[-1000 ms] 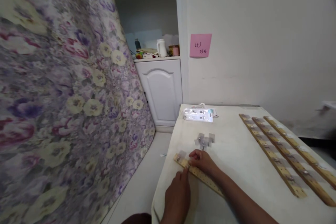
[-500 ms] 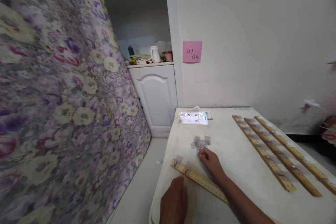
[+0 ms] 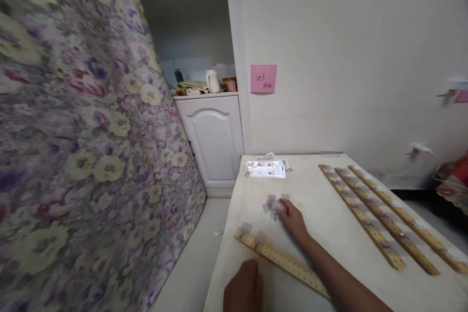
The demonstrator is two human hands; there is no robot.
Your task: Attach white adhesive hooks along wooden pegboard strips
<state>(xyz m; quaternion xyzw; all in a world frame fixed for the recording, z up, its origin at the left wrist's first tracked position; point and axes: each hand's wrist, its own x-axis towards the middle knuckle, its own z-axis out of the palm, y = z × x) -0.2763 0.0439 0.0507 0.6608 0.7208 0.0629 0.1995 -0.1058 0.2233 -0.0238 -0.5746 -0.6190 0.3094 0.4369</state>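
Observation:
A perforated wooden strip [image 3: 281, 258] lies slantwise near the table's front left, with two clear adhesive hooks stuck at its far end. My right hand [image 3: 292, 219] reaches over it to a small pile of clear hooks [image 3: 273, 204], its fingers closed on one of them. My left hand [image 3: 244, 287] rests on the white table [image 3: 321, 204] by the front edge, just short of the strip, holding nothing; its fingers are curled and partly out of frame.
Three more wooden strips with hooks [image 3: 380, 219] lie side by side on the right. A blister pack of hooks [image 3: 265, 168] sits at the table's far left. A pink note [image 3: 263, 78] hangs on the wall. A flowered mattress [image 3: 84, 131] leans at left beside a white cabinet [image 3: 210, 136].
My right hand left the strip's end and reached forward to the pile of hooks. My left hand drew back from the strip toward the table edge. The view tilted upward.

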